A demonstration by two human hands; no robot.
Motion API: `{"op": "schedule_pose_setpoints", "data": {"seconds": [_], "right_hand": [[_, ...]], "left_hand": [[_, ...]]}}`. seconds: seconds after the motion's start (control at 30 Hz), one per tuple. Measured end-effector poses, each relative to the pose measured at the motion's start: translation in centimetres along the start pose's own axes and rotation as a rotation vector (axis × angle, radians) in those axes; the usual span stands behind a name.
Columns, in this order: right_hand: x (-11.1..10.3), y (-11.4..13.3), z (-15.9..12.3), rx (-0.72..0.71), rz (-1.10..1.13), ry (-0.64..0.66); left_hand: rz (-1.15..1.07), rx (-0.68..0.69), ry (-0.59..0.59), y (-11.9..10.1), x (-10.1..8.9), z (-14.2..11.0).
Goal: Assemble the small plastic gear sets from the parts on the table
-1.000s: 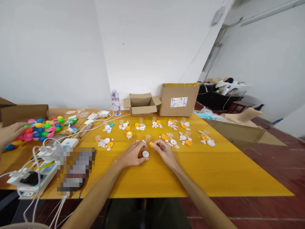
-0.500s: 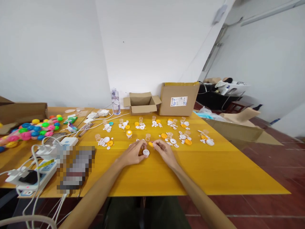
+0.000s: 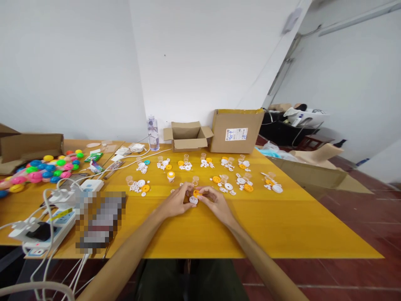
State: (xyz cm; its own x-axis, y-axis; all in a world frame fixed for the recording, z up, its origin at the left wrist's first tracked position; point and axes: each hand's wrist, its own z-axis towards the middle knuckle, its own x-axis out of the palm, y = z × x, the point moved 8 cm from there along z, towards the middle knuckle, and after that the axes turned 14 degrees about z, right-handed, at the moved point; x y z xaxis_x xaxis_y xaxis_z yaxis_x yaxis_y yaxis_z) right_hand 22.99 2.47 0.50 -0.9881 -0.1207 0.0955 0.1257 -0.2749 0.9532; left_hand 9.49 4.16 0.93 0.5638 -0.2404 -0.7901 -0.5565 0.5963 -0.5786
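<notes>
My left hand (image 3: 177,201) is closed on a small round white plastic disc (image 3: 193,200), its thumb and fingers at the rim. Close against it, my right hand (image 3: 216,202) pinches an orange plastic ring (image 3: 196,193) just above the disc. Whether ring and disc touch I cannot tell. Behind the hands stands a clear plastic cup (image 3: 195,180). Left of it is an orange-and-white capped piece (image 3: 171,176) standing upright. Small white parts near the left fingertips are partly hidden.
Several groups of orange discs (image 3: 248,188), white pieces (image 3: 277,188) and clear cups lie across the table. An open carton (image 3: 189,144), a closed carton (image 3: 234,131) and a bottle (image 3: 153,133) stand at the back. At left are a power strip (image 3: 64,217), cables and colourful balls (image 3: 48,168).
My right hand has brought the orange ring left and turned it, so that it is now over the white disc. My left hand stays nearly in place. The view has shifted slightly.
</notes>
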Motion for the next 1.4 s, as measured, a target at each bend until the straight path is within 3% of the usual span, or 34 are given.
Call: {"op": "schedule_pose_setpoints", "data": {"seconds": [1.4], "right_hand": [[1.5,1.0,-0.4,-0.084,-0.152,0.1]], "left_hand": [[-0.02,0.047,-0.017,-0.5,-0.1,0.0]]}}
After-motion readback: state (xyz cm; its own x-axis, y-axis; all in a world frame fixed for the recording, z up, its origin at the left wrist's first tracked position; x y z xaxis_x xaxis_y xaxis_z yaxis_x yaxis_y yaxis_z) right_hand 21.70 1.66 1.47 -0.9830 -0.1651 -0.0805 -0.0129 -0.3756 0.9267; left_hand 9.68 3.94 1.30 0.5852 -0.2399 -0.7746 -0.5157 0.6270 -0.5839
